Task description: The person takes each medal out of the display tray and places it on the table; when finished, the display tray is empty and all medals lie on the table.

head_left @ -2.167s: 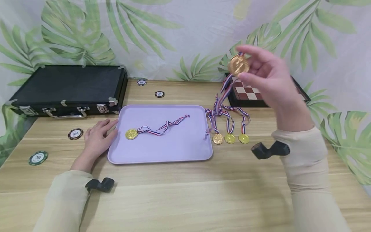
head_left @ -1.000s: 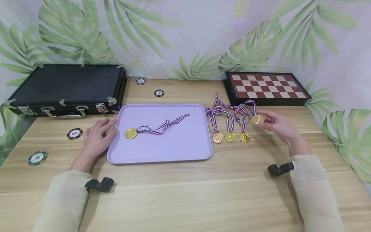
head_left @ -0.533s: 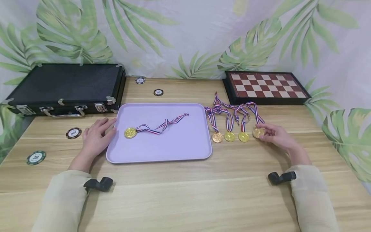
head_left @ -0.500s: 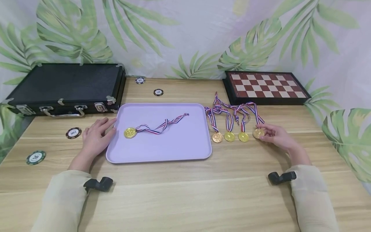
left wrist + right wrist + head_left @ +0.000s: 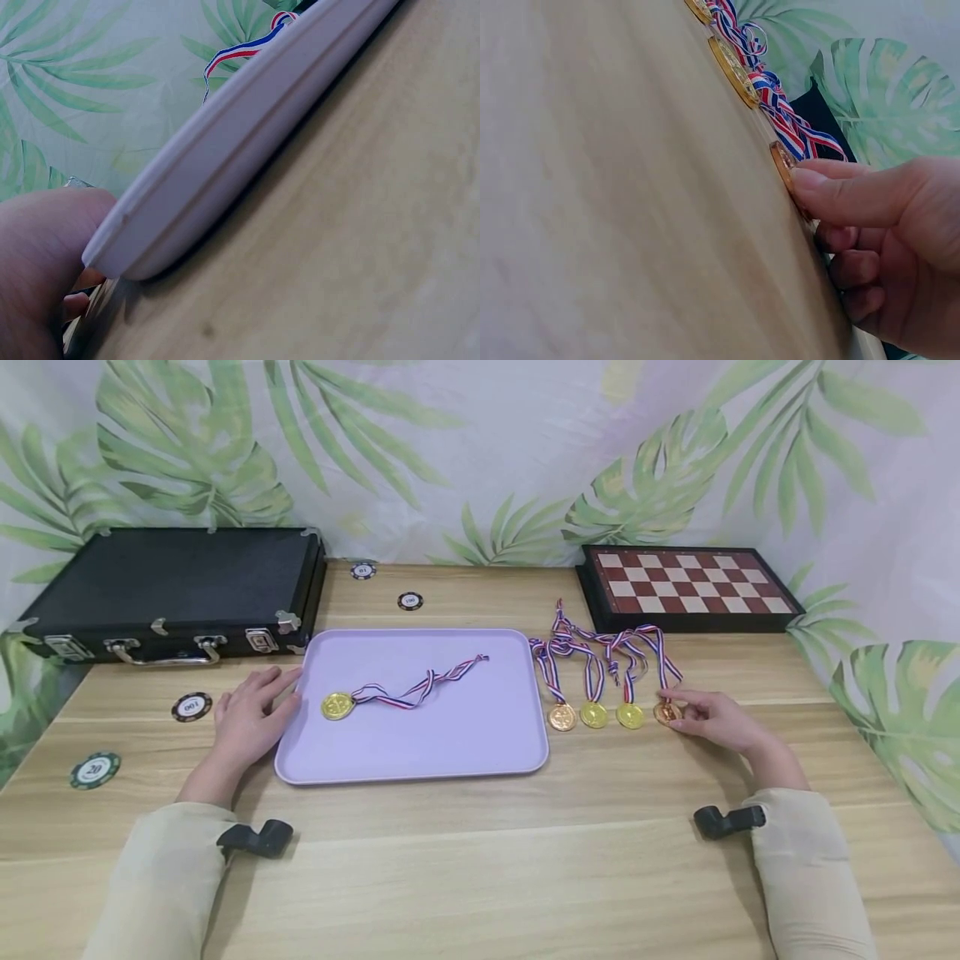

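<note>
My right hand (image 5: 681,711) rests on the wooden table and pinches a gold medal (image 5: 665,712) lying at the right end of a row of three other gold medals (image 5: 594,716). Their striped ribbons (image 5: 600,647) tangle behind them. In the right wrist view my thumb (image 5: 832,191) lies on this medal (image 5: 782,160), with the other fingers curled beneath. My left hand (image 5: 255,706) lies flat on the table, fingers straight, touching the left edge of a lilac tray (image 5: 465,743). One gold medal with a ribbon (image 5: 338,706) lies in the tray. The left wrist view shows the tray rim (image 5: 225,150) beside my hand (image 5: 37,262).
A shut black case (image 5: 172,581) stands at the back left and a chessboard box (image 5: 686,581) at the back right. Poker chips lie at the left (image 5: 191,706) (image 5: 93,769) and behind the tray (image 5: 408,602). A leaf-print cloth hangs behind.
My right hand came down from head height with the medal and set it on the table at the right end of the row. The left hand stayed still.
</note>
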`<control>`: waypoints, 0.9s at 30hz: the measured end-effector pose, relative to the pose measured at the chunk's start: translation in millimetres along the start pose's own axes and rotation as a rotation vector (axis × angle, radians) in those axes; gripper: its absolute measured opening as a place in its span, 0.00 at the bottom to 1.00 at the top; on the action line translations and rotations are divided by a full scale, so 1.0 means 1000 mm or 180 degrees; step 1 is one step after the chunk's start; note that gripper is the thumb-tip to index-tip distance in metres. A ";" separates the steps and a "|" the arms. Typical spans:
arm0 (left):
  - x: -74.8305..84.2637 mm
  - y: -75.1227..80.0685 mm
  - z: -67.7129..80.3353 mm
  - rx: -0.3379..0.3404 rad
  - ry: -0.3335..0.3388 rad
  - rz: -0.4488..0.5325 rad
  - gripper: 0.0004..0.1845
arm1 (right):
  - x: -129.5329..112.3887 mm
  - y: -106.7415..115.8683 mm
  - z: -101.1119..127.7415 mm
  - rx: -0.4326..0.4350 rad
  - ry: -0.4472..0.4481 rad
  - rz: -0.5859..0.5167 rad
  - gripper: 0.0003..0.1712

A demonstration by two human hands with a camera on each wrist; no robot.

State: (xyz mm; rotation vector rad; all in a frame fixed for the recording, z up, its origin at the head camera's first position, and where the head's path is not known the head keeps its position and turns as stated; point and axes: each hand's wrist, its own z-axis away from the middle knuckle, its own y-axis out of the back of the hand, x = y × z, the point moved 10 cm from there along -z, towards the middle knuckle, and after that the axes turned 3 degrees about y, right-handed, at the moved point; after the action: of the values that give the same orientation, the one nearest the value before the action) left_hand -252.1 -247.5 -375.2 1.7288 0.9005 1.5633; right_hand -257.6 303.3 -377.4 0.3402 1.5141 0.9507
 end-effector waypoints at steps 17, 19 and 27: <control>0.000 -0.001 0.000 -0.0020 0.0015 0.0013 0.25 | -0.197 -0.034 -0.055 0.0134 0.1424 -0.1097 0.26; -0.001 -0.001 0.000 -0.0024 0.0036 0.0006 0.25 | -0.224 -0.060 -0.065 -0.0029 0.1468 -0.1181 0.27; -0.002 0.000 0.000 -0.0024 0.0024 0.0006 0.25 | -0.294 -0.159 -0.096 -0.0818 0.1360 -0.1428 0.29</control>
State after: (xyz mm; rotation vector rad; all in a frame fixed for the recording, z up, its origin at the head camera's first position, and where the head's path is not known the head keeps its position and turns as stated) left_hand -252.7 -248.6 -376.2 1.7199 0.8960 1.5735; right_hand -237.4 -35.6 -299.8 -0.3999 1.7256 0.8708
